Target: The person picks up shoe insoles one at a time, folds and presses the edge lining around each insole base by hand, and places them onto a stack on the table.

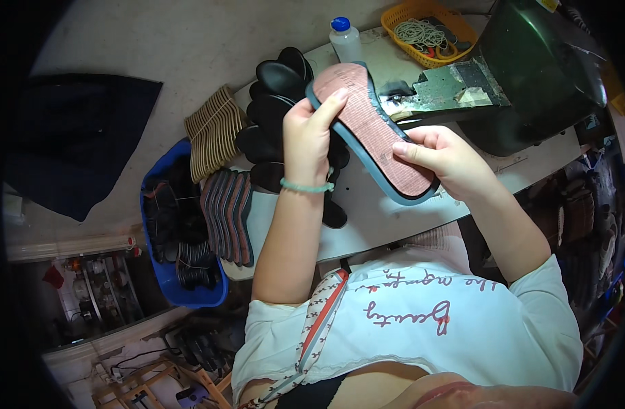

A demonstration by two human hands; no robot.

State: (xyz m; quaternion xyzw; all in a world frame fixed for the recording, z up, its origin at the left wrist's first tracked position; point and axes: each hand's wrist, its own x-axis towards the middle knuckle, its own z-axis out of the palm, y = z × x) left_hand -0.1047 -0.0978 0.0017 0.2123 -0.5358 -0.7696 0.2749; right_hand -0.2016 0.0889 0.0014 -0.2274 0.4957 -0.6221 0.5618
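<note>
Both my hands hold a shoe insole [377, 136] up over the table, tilted from upper left to lower right. Its visible face is pinkish-brown and ribbed, with a black band and a blue-grey rim around it. My left hand [309, 133] grips the upper left edge, thumb lying on the pink face. At the lower right edge, my right hand [433, 158] pinches it between thumb and fingers. Just beyond the insole is the flat bed of a dark green sewing machine [544, 75]. Several black insoles [264, 112] lie in a loose pile behind my left hand.
On the white table [292, 228] stand a blue-capped bottle [346, 44] and a yellow basket [408, 54] holding cord. To the left are a tied stack of tan pieces [213, 133], a stack of pink-and-grey insoles [228, 215] and a blue tub [207, 296] with black bundles.
</note>
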